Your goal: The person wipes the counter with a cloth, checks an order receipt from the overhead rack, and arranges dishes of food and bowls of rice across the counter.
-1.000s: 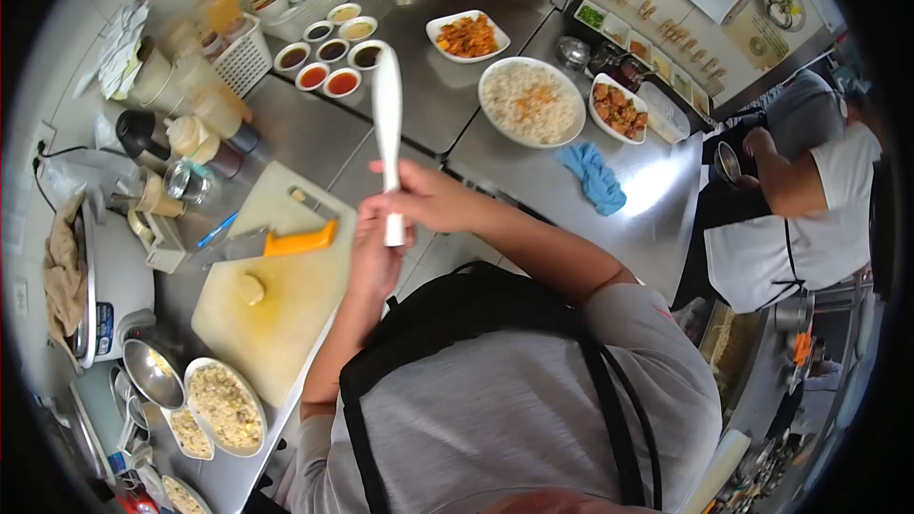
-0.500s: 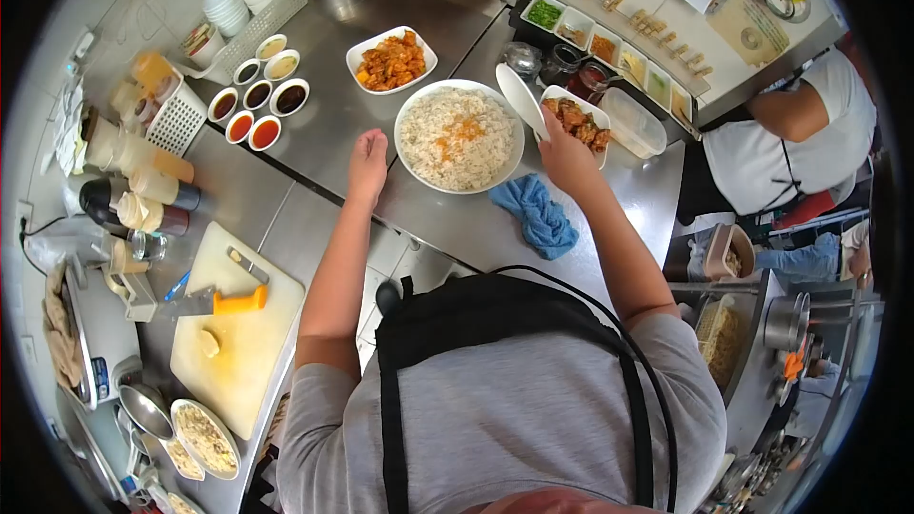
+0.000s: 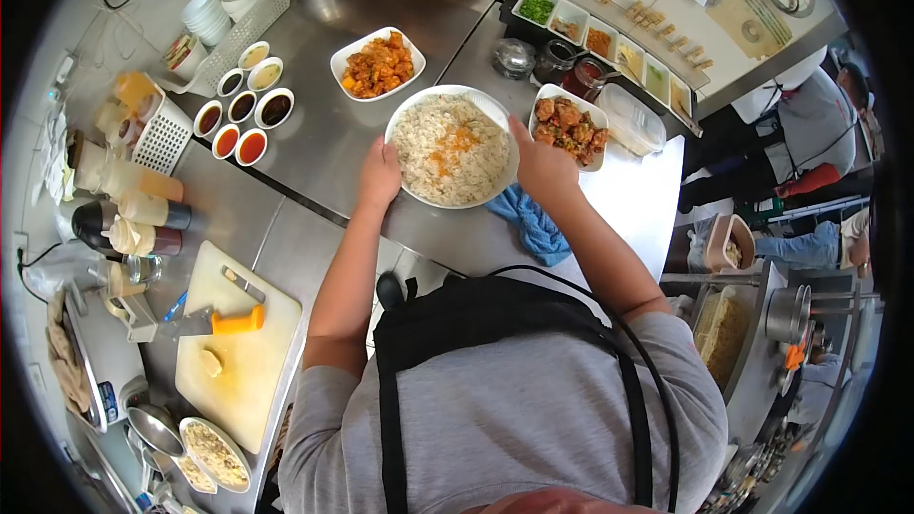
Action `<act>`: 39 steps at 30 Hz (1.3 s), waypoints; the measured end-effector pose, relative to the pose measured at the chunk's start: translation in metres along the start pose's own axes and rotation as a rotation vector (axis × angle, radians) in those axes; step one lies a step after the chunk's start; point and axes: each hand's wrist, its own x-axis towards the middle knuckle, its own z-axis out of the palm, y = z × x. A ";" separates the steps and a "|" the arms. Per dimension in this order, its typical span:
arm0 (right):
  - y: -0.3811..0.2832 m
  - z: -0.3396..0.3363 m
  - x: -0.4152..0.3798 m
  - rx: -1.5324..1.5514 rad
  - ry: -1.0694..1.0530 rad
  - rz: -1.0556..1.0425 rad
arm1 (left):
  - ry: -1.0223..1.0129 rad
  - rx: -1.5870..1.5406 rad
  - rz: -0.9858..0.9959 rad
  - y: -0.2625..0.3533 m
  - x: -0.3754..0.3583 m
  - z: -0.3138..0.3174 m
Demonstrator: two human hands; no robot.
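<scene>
A round white bowl (image 3: 455,148) of rice with orange bits on top is between my hands. My left hand (image 3: 381,171) grips its left side, fingers partly hidden by the rim. On the right side, my right hand (image 3: 545,164) closes on the rim. A pale ribbed surface (image 3: 488,107) shows along the bowl's upper right edge; whether it is a separate dish is unclear. Behind the bowl sits a white dish of orange glazed pieces (image 3: 378,65). A dish of browned pieces (image 3: 568,128) stands by my right hand, and a blue cloth (image 3: 533,227) lies below it.
Small sauce bowls (image 3: 252,148) and squeeze bottles (image 3: 143,205) are at the left. A cutting board (image 3: 243,352) holds an orange-handled knife (image 3: 236,320). Garnish trays (image 3: 600,43) and jars (image 3: 555,62) stand at the back right. Another person (image 3: 809,133) is at far right.
My left hand has come to the bowl's left side. My right hand has moved left to its rim, and the white oval dish it held is no longer plainly separate.
</scene>
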 end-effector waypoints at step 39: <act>-0.005 -0.025 0.018 -0.035 0.032 -0.173 | -0.257 -0.430 -0.446 -0.009 -0.018 -0.035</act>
